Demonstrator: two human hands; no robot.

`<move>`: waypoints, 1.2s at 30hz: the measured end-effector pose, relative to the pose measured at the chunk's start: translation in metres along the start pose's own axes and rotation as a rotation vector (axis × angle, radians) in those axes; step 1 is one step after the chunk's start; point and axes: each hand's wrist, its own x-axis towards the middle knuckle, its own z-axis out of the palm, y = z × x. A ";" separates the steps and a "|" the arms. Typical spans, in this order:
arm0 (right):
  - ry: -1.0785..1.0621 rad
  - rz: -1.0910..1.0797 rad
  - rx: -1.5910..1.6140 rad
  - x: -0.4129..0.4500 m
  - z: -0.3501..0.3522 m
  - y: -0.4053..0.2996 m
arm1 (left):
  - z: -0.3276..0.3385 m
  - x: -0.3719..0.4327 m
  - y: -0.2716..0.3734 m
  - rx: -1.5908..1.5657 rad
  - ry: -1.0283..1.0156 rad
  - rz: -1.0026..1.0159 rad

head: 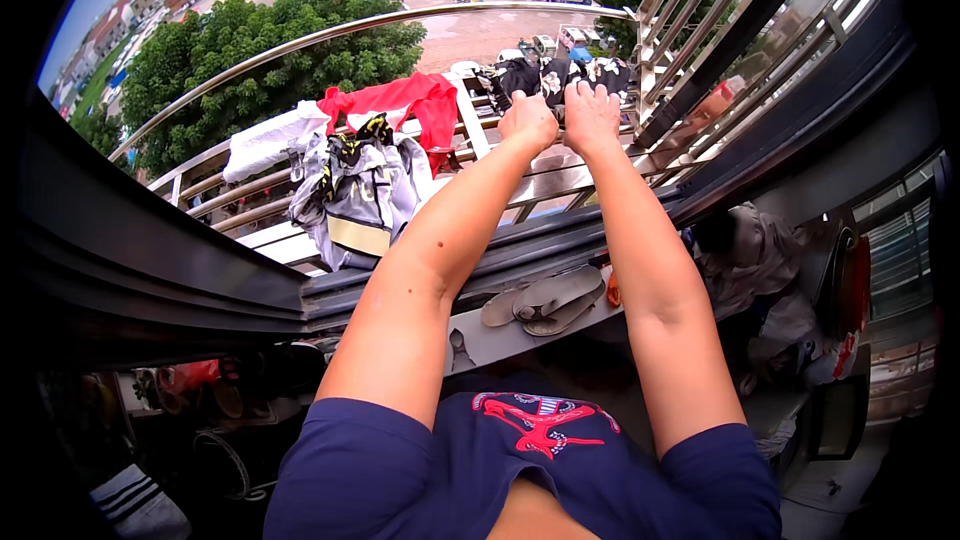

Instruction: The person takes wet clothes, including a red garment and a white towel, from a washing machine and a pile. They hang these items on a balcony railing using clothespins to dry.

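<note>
Both arms reach out through the window to a black garment with white flowers (555, 73), which lies across the metal window rack. My left hand (529, 120) is curled into a fist at its near edge, gripping the cloth. Beside it, my right hand (592, 116) has its fingers bent over the same fabric; its palm side is hidden. To the left on the rack lie a red garment (431, 109), a white cloth (262, 141) and a grey garment with black and yellow trim (367, 199).
Steel bars (694, 22) fence the rack on the right, with a curved top rail (360, 21) at its outer side. Below the dark window frame (480, 262), sandals (559, 298) rest on a ledge (487, 349). Treetops (277, 45) and a street lie far below.
</note>
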 end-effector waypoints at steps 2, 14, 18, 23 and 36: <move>0.256 0.123 0.399 -0.009 -0.026 -0.009 | -0.044 -0.005 0.001 0.056 -0.045 0.025; -0.044 -0.480 1.173 -0.011 -0.092 -0.111 | -0.194 -0.266 -0.058 -0.376 0.647 0.134; -0.164 -0.618 0.884 -0.001 -0.097 -0.148 | -0.172 -0.278 -0.077 -0.119 0.577 -0.032; -0.263 -1.129 0.792 -0.033 -0.078 -0.148 | -0.173 -0.232 -0.105 0.062 0.457 0.270; -0.007 -0.294 2.184 0.031 -0.203 -0.080 | -0.170 -0.207 -0.149 0.494 0.112 -0.003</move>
